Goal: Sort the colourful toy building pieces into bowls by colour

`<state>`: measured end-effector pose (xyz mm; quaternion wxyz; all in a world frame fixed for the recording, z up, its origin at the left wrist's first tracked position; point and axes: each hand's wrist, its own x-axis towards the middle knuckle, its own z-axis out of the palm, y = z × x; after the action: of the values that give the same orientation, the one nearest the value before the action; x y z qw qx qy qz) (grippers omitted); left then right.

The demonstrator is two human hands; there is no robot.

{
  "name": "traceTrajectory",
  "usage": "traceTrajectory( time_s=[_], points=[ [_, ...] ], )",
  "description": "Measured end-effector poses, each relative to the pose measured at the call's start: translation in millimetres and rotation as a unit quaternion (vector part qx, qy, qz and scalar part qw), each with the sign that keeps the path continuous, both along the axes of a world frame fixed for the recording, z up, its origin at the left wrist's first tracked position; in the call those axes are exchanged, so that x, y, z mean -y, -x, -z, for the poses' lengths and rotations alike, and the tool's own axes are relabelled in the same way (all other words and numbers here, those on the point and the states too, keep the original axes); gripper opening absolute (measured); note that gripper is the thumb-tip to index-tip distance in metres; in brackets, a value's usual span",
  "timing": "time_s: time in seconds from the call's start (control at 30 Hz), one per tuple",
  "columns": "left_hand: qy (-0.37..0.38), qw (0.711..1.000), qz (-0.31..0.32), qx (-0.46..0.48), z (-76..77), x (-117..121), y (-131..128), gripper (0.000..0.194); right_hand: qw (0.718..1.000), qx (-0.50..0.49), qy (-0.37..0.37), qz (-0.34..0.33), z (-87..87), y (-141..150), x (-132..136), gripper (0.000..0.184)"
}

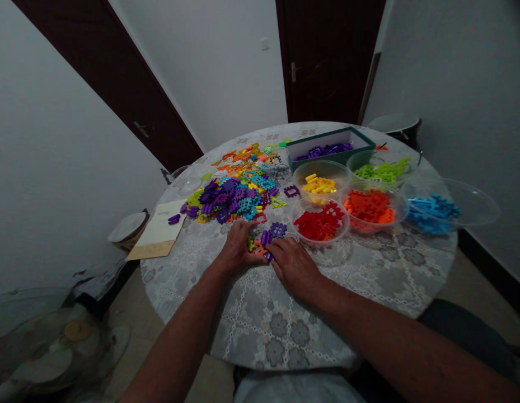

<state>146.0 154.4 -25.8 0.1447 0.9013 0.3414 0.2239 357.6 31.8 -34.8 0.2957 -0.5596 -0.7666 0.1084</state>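
Note:
Both my hands rest on a round table [347, 280] covered with a patterned cloth. My left hand [238, 246] and my right hand [294, 266] lie side by side with fingers curled over a small cluster of plastic pieces [262, 243], purple, orange and green. A purple piece shows between the fingertips; which hand grips what is hidden. Just beyond lies a purple square piece [278, 229]. A big mixed pile of coloured pieces [234, 196] spreads across the table's left half.
Clear bowls hold sorted pieces: red [321, 223], orange [371, 207], yellow [319, 182], green [381, 168], blue [436, 210]. A teal box [327, 146] holds purple pieces. A cardboard sheet [159, 229] overhangs the left edge. Dark doors stand behind.

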Motion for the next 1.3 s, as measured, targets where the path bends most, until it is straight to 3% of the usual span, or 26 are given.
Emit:
traceTrajectory(
  time_s=[0.33, 0.5, 0.63, 0.83, 1.07, 1.3],
  points=[
    [0.017, 0.999, 0.015, 0.040, -4.2, 17.8, 0.3, 0.095, 1.000, 0.000, 0.000, -0.005, -0.3, -1.1, -0.1, 0.043],
    [0.052, 0.998, 0.013, 0.029, -7.4, 22.2, 3.3, 0.077, 1.000, -0.007, -0.004, -0.002, -0.3, -2.2, 0.3, 0.041],
    [0.035, 0.999, 0.004, 0.014, -5.2, 26.1, 3.6, 0.068, 1.000, -0.013, -0.008, 0.001, 0.7, -1.9, 0.5, 0.042],
    [-0.007, 1.000, -0.015, 0.011, 0.4, 27.9, -4.2, 0.077, 1.000, -0.027, -0.011, -0.003, 4.5, -1.9, -1.4, 0.041],
    [0.001, 0.999, -0.033, 0.025, 2.4, 25.5, -7.1, 0.057, 0.999, -0.039, -0.020, -0.007, 6.9, -2.9, -2.1, 0.042],
    [0.029, 0.994, -0.077, 0.070, 9.9, 25.5, 0.3, 0.072, 0.999, -0.037, -0.005, -0.007, 0.9, -2.8, -0.6, 0.038]
  ],
)
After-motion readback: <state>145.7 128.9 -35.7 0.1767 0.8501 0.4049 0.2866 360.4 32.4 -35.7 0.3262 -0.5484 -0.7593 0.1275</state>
